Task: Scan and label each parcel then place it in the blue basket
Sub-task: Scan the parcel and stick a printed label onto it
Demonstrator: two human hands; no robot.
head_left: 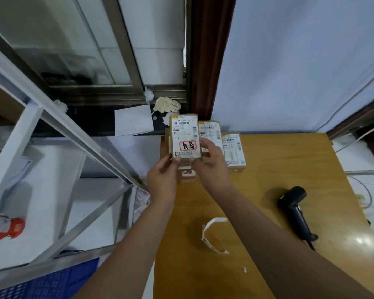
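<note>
I hold a small brown parcel (185,137) upright above the far left corner of the wooden table (268,212), its white shipping label and red stamp facing me. My left hand (163,178) pinches its lower left corner. My right hand (212,162) grips its right edge. Under it lie more parcels (187,175); two others (233,151) lie to the right. A black barcode scanner (295,209) lies on the table at right. A curled strip of labels (212,236) lies near the middle. A corner of the blue basket (52,281) shows at lower left.
A white metal shelf frame (78,134) stands left of the table, with a red object (8,230) on its lower level. White paper (133,120) and a crumpled cloth (166,104) lie on the dark sill behind. Cables (363,190) run at right.
</note>
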